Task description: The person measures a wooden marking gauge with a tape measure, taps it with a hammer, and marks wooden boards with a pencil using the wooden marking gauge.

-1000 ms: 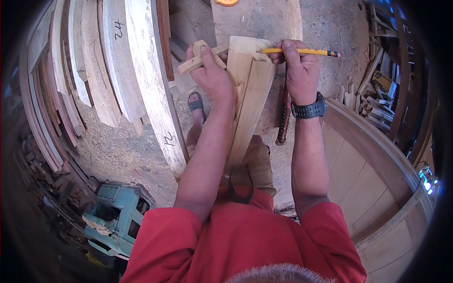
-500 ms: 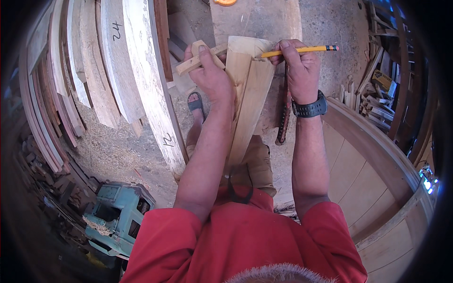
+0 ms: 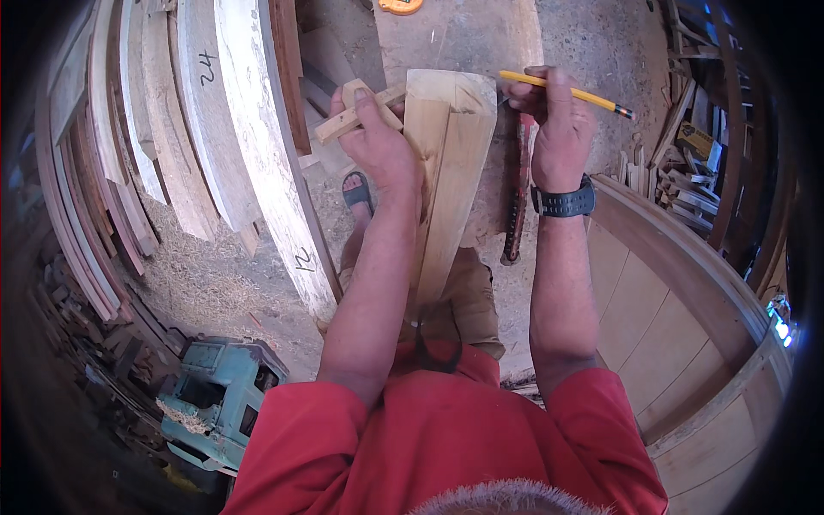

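A squared wooden post (image 3: 463,146) stands between my arms, its near end by my legs and its cut far end facing up. My left hand (image 3: 384,148) is closed on a wooden marking gauge (image 3: 336,127), a stick crossing a small block, and rests against the post's left side. The thumb presses on top of the gauge, and its tip reaches the post's edge. My right hand (image 3: 562,133) pinches a yellow pencil (image 3: 590,97) just right of the post. The pencil's tip points left, apart from the wood, with its eraser end outward.
Long boards (image 3: 270,154) lean at the left. A long red and dark tool (image 3: 517,193) lies right of the post. An orange object (image 3: 401,6) sits at the far edge. A teal machine (image 3: 215,386) stands lower left, curved wooden panels (image 3: 661,318) lower right, and offcuts (image 3: 687,189) farther right.
My right hand has drawn the pencil away from the post's far end, up and to the right. My left hand stays on the gauge, shifted slightly with the view.
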Available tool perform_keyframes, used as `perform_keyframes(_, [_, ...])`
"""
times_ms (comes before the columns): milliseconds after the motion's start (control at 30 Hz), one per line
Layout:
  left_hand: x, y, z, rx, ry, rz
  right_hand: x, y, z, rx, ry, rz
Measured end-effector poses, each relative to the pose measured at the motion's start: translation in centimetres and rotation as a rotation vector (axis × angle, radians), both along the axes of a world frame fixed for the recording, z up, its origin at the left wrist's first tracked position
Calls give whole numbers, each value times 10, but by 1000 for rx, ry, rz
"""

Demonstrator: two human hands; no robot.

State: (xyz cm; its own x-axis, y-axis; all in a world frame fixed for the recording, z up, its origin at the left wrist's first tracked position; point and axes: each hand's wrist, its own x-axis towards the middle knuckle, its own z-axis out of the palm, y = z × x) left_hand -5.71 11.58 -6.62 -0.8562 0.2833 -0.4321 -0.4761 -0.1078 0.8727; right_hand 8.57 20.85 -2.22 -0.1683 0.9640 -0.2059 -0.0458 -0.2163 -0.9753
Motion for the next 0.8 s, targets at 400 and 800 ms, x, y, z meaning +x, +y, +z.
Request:
perform_keyframes(400, [-1, -2, -4, -20, 47, -33, -3, -8, -4, 101, -194, 68])
perform_keyframes(800, [0, -3, 0, 11, 21, -20, -3, -6, 0, 154, -253, 122])
